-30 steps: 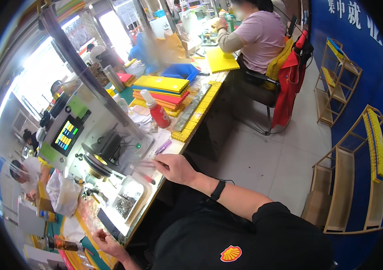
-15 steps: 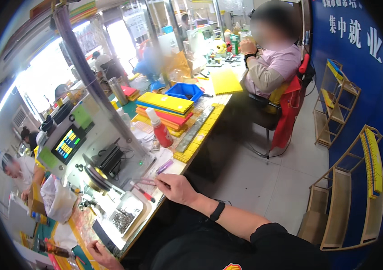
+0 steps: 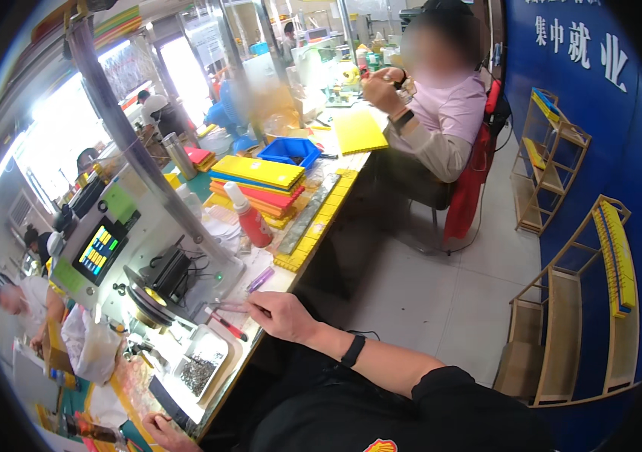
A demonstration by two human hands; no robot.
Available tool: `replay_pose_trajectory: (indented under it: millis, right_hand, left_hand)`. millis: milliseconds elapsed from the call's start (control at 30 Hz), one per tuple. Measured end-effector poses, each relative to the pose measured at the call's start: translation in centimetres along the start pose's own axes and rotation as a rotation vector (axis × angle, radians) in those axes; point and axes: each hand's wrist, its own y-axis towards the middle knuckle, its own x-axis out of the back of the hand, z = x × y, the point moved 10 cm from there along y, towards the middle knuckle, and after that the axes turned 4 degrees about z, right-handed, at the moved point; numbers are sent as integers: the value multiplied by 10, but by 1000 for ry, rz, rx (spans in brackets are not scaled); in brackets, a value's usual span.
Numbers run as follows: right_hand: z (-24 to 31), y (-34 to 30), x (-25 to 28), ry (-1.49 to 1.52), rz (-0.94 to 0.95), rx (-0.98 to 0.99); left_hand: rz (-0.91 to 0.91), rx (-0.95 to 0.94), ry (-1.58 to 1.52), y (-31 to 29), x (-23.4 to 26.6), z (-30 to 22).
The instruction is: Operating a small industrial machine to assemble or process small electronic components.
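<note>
My right hand [image 3: 285,316] is at the table's front edge, closed in a pinch on slim tweezers [image 3: 229,306] that point left. Just beside them lie a red-handled tool [image 3: 228,325] and a purple pen-like tool [image 3: 260,279]. A white tray [image 3: 224,349] to the left holds a heap of small metal parts [image 3: 197,374]. Low in the picture, my left hand [image 3: 169,432] rests at the table edge below the tray. Its fingers look loosely bent, with nothing visible in them; the lower edge cuts it off.
A machine with a lit screen [image 3: 99,252] stands behind the tray. Farther along are a red bottle [image 3: 254,227], stacked coloured boards [image 3: 261,172] and a blue bin [image 3: 291,148]. A co-worker [image 3: 441,113] sits at the far end. Wooden racks [image 3: 562,331] line the right wall.
The whole view has shifted slightly, so most things appear farther left. My right hand keeps its pinch on the tweezers beside the tray. The co-worker's hands have moved up and left.
</note>
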Motion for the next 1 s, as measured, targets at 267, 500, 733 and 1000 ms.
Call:
replay_pose_trajectory:
  millis: [267, 500, 733, 1000]
  right_hand:
    - [1, -5, -1, 19, -11, -15]
    - [6, 9, -1, 94, 138, -104]
    - [119, 41, 131, -198, -75, 39]
    - [69, 73, 254, -778, -169, -141]
  left_hand:
    - [-3, -46, -48, -1, 0, 15]
    - [-13, -251, 182, -3, 7, 10]
    - [257, -159, -236, 11, 15, -116]
    - [613, -72, -519, -1, -44, -147]
